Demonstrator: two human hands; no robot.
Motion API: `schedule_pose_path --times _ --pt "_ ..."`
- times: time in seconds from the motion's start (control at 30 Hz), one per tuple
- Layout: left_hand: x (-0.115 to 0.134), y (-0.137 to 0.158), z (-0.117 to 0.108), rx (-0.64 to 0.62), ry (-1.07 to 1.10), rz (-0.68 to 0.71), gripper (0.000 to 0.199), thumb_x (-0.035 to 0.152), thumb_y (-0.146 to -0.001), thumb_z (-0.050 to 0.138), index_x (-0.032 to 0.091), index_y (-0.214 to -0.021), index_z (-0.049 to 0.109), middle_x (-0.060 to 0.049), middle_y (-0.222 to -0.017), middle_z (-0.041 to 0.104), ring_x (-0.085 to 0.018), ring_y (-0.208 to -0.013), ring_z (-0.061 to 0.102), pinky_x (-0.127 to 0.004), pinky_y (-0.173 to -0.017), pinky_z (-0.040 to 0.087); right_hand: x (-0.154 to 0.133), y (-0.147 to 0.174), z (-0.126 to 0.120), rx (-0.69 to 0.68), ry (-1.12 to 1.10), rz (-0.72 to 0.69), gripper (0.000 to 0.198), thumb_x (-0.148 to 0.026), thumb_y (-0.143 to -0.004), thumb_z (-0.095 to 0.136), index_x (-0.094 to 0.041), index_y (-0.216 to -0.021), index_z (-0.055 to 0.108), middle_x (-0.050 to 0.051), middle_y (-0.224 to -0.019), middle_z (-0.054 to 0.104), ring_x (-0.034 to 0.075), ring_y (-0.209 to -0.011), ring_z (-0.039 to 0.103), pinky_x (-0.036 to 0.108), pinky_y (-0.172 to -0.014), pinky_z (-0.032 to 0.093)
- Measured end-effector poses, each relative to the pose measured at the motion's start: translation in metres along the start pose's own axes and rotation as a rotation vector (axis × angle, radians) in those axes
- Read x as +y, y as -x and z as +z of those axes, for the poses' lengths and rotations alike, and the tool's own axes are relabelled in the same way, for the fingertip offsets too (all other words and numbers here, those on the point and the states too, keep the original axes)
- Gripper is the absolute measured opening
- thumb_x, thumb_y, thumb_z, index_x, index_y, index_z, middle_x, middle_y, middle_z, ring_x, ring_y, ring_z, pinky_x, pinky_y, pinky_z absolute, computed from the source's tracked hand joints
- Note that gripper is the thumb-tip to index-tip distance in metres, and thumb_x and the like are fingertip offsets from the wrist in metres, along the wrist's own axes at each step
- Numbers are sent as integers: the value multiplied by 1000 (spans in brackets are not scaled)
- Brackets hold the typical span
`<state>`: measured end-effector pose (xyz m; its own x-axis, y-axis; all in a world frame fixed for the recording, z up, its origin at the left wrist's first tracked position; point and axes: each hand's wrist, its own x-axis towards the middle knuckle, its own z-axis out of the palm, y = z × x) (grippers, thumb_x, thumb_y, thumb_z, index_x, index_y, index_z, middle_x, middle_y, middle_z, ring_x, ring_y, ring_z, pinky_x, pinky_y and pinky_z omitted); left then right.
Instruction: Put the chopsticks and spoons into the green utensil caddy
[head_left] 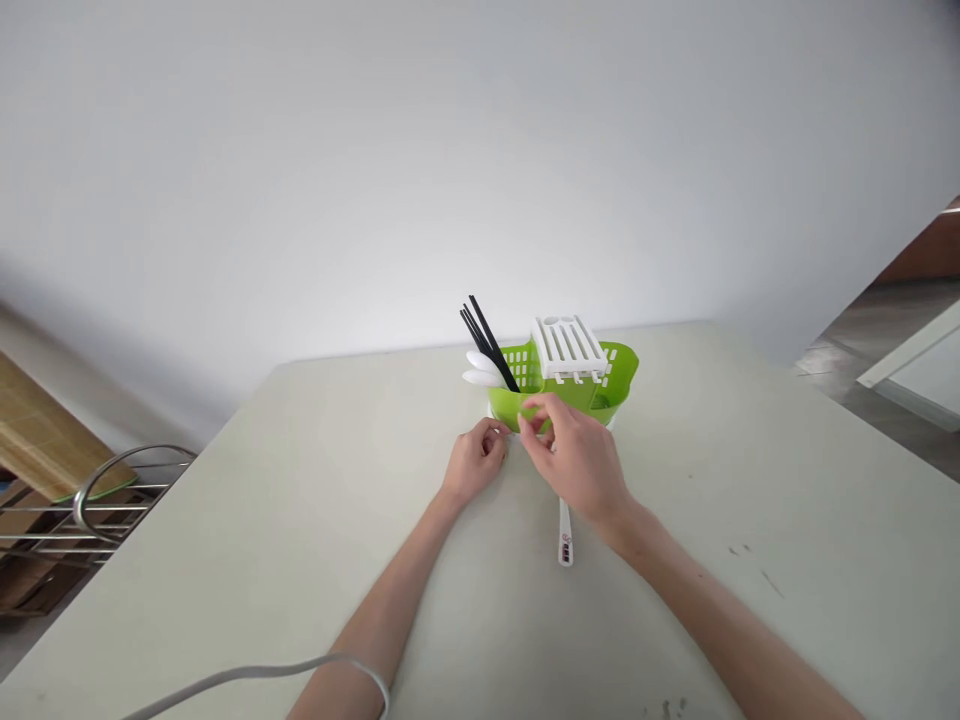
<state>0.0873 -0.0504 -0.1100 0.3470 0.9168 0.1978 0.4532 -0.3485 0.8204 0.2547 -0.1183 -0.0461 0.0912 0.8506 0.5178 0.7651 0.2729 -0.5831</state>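
A green plastic cutlery holder (pixel 615 375) stands near the far edge of a pale table (pixel 300 520). Black chopsticks (pixel 486 340) and white spoons (pixel 480 370) stick out of its left side, and a white slotted insert (pixel 568 347) sits on top. My left hand (pixel 474 465) rests on the table just in front of the holder, fingers curled. My right hand (pixel 577 455) is at the holder's front wall, thumb and fingers pinched together; what they pinch is hidden. A white utensil handle (pixel 565 535) lies on the table, running out from under my right hand.
A metal wire rack (pixel 97 500) and wooden boards (pixel 37 430) stand beyond the table's left edge. A grey cable (pixel 247 675) loops over my left forearm at the near edge. A plain white wall rises behind the table. Floor shows at the far right.
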Motion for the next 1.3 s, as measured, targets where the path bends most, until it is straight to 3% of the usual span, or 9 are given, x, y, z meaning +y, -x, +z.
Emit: schedule_pose_path --times 0.13,0.3,0.43,0.73,1.0,1.13,1.3 --pt "-2 -1 1 12 5 10 18 23 -90 50 20 -99 65 4 -65 60 -13 -59 54 -25 -63 41 13 17 -9 -202 153 118 9 -31 -99 57 -25 -94 63 -2 -74 74 18 -61 66 28 -54 34" --pt "-5 -1 0 1 0 16 18 22 -89 50 20 -100 64 4 -65 60 -14 -60 53 -25 -63 40 22 31 -9 -458 364 243 14 -37 -102 58 -24 -100 59 2 -74 73 23 -65 69 30 -54 29" --pt "-5 0 -1 -5 -5 17 18 21 -90 50 20 -101 64 4 -65 61 -14 -61 54 -26 -64 40 25 38 -5 -566 446 270 15 -35 -102 58 -21 -108 56 7 -82 75 28 -72 73 31 -55 27" --pt "-7 -1 0 -11 -7 22 18 21 -90 50 20 -101 64 4 -65 59 -14 -61 53 -26 -63 40 24 46 0 -627 454 244 19 -11 -100 46 -19 -115 54 11 -98 76 27 -80 74 32 -59 24" --pt "-7 -1 1 4 -14 29 18 23 -91 50 20 -101 65 5 -64 57 -14 -60 52 -25 -64 40 27 52 1 -661 323 236 29 -15 -93 53 -20 -121 53 2 -87 72 21 -73 66 29 -57 25" --pt "-7 -1 1 3 -18 25 19 23 -91 50 20 -102 65 4 -65 57 -14 -60 53 -26 -64 40 30 57 3 -628 187 268 49 -13 -91 54 -20 -139 46 -2 -78 66 19 -69 61 28 -58 27" --pt "-8 -1 0 0 -14 17 19 23 -90 51 20 -102 65 4 -65 59 -14 -59 52 -26 -64 40 30 59 2 -624 11 340 82 -12 -87 57 -18 -161 24 -5 -73 62 20 -70 60 28 -60 32"
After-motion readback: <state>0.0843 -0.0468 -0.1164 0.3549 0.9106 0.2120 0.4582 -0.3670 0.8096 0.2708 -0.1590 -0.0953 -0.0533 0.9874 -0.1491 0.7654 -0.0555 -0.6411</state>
